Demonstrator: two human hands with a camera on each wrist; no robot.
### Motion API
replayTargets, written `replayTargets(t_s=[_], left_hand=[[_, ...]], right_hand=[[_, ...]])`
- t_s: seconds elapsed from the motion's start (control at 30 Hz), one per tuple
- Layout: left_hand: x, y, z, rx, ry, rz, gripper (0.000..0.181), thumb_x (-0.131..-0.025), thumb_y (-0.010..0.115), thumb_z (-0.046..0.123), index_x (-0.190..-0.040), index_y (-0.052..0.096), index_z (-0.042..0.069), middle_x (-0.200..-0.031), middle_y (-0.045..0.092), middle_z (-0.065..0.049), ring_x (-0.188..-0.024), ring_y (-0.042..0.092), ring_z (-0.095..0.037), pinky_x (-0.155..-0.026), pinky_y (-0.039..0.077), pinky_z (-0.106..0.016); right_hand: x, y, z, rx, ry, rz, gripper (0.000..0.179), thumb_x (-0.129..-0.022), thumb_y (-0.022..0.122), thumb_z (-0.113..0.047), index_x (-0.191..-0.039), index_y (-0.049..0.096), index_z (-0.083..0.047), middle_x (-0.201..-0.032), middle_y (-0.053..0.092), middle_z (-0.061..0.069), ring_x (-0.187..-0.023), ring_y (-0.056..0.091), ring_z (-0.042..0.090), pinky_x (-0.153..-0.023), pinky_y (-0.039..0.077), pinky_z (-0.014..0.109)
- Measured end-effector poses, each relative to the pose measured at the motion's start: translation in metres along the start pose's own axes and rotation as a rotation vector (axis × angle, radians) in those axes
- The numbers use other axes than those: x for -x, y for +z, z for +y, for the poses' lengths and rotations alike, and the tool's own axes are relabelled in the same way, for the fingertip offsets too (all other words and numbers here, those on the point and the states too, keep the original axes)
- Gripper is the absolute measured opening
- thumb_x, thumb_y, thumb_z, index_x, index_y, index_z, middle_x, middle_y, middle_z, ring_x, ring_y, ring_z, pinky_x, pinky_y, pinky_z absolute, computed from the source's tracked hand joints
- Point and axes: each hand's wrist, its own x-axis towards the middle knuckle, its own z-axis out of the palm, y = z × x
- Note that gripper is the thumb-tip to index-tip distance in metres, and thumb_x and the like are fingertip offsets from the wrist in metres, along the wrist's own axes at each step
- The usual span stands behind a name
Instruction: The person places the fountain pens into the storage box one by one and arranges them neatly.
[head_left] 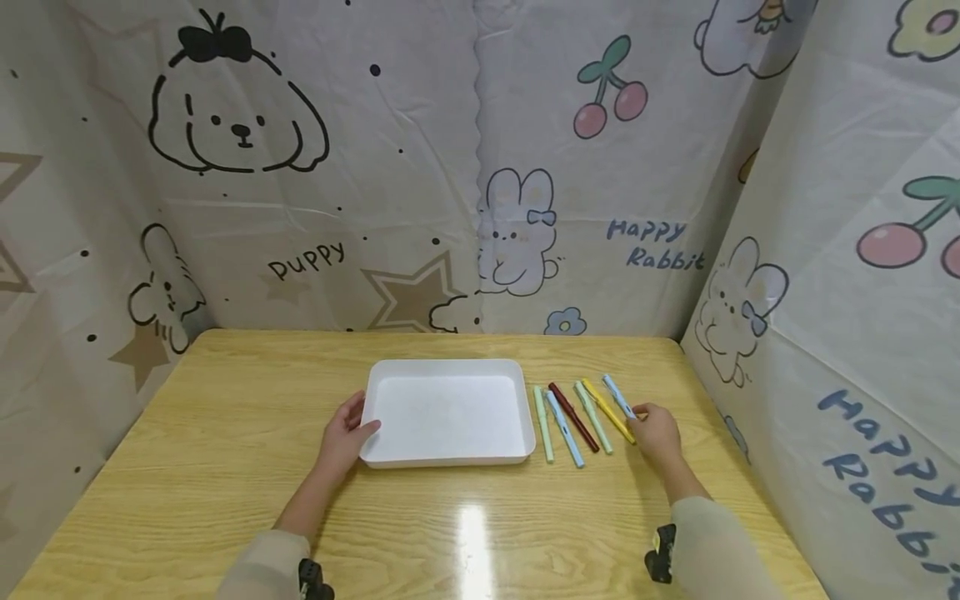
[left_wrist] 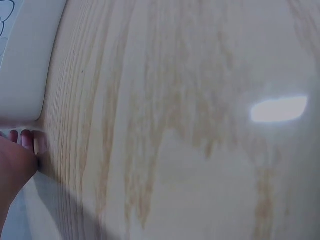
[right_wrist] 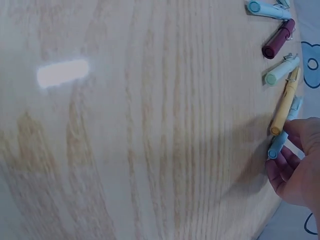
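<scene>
A shallow white tray [head_left: 448,417] lies on the wooden table. My left hand [head_left: 347,435] grips its left side, thumb over the rim and fingers along the outside; the left wrist view catches part of the hand [left_wrist: 17,157] by the tray's corner [left_wrist: 27,75]. To the tray's right, my right hand [head_left: 658,435] pinches the lower end of a light blue pen [head_left: 617,394] between thumb and fingers. In the right wrist view, that pen [right_wrist: 276,147] passes beside the yellow pen [right_wrist: 285,107], with the thumb close to both.
Between tray and right hand lie a dark red pen [head_left: 573,417], another light blue pen [head_left: 565,429] and two light green pens [head_left: 543,425], roughly side by side. Patterned cloth [head_left: 405,192] hangs behind the table [head_left: 247,417] and along both sides.
</scene>
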Motion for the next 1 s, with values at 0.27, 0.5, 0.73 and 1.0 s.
replayTargets(t_s=[0.27,0.5,0.73,1.0], left_hand=[[0.000,0.002,-0.001,0.011,0.009,0.004,0.063,-0.088,0.058,0.000,-0.145,0.030,0.002,-0.148,0.033,-0.021,-0.134,0.035,-0.035,-0.110,0.031,-0.046],[0.001,0.003,0.000,0.003,0.017,-0.001,0.059,-0.091,0.053,0.001,-0.145,0.030,0.005,-0.145,0.035,-0.023,-0.133,0.036,-0.036,-0.109,0.033,-0.048],[0.002,0.003,0.000,-0.018,0.019,0.010,0.055,-0.093,0.049,0.002,-0.145,0.032,0.006,-0.145,0.036,-0.023,-0.131,0.037,-0.036,-0.106,0.035,-0.048],[0.001,0.002,-0.002,-0.013,0.017,-0.002,0.055,-0.093,0.048,0.001,-0.145,0.031,0.006,-0.146,0.034,-0.024,-0.132,0.037,-0.036,-0.106,0.036,-0.049]], right_hand=[[-0.003,0.003,0.004,0.077,-0.011,0.029,0.036,-0.087,0.053,-0.013,-0.115,0.057,0.011,-0.088,0.062,0.021,-0.068,0.056,0.022,-0.055,0.043,0.027],[-0.002,-0.002,0.003,0.079,0.004,0.008,0.037,-0.086,0.051,-0.011,-0.114,0.058,0.012,-0.101,0.063,0.027,-0.082,0.059,0.031,-0.066,0.049,0.034],[-0.001,-0.007,-0.001,0.032,0.019,-0.002,0.038,-0.087,0.049,-0.010,-0.118,0.056,0.011,-0.093,0.063,0.022,-0.071,0.056,0.022,-0.055,0.043,0.026],[-0.001,-0.014,-0.010,0.060,-0.053,0.008,0.035,-0.091,0.047,-0.011,-0.118,0.057,0.010,-0.090,0.057,0.018,-0.069,0.051,0.020,-0.055,0.041,0.026]])
